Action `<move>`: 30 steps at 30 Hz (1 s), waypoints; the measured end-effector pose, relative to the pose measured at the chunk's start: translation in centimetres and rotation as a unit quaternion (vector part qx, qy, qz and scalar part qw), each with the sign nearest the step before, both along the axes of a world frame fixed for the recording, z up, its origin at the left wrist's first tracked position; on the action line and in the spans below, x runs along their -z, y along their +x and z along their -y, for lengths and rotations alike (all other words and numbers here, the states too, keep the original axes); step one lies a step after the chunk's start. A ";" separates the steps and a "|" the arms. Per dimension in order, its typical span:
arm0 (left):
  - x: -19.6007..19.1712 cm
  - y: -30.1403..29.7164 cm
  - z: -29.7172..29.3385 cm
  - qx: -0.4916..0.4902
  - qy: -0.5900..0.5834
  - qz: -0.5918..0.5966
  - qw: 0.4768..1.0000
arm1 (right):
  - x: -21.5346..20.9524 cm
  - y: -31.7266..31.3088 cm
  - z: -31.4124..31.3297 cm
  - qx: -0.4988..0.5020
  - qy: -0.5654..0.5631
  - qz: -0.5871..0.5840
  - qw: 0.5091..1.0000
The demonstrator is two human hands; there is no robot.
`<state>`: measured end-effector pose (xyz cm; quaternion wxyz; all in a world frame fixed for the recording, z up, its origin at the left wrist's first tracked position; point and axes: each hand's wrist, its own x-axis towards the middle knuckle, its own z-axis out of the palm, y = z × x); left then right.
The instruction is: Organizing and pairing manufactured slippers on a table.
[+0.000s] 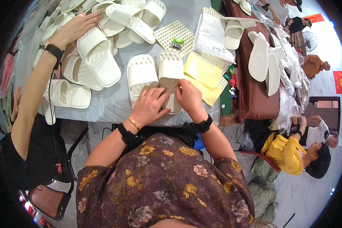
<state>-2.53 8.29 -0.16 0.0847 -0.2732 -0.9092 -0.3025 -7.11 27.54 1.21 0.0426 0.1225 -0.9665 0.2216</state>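
Note:
Side by side in front of me on the table lie two cream slippers, a left one point(141, 72) and a right one point(170, 68), their padded straps pointing away. My left hand point(150, 104) rests across their near ends with its fingers stretched out and a little apart. At the right slipper's footbed, just below the strap, my right hand point(189, 97) has its thumb and fingertips pinched together. Whatever is between those fingertips is too small to make out. Yellow paper sheets point(203, 72) lie right beside my right hand.
A co-worker's arm point(70, 32) reaches over a pile of cream slippers point(98, 57) at the left. Behind the pair lie a sheet of small stickers point(174, 34), a green-topped small item point(177, 41) and a white plastic packet point(214, 36). More slippers point(259, 57) rest on brown material to the right.

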 end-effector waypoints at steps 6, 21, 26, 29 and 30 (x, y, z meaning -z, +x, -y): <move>-0.2 -0.2 0.0 -0.001 0.006 -0.018 1.000 | 0.7 0.5 0.3 0.018 -0.035 -0.050 0.998; -2.1 -0.2 -1.0 -0.134 -0.011 0.067 0.989 | 2.3 2.9 -2.1 0.086 -0.214 0.029 0.973; -1.2 -1.3 -2.0 -0.160 -0.026 0.056 0.985 | 2.2 3.1 -2.0 0.082 -0.230 0.025 0.969; -1.9 -1.2 -1.4 -0.168 -0.001 0.031 0.985 | 2.8 3.1 -2.4 0.080 -0.248 0.012 0.965; -2.5 -1.2 -1.0 -0.169 0.019 0.021 0.985 | 2.9 3.2 -2.4 0.082 -0.259 0.015 0.962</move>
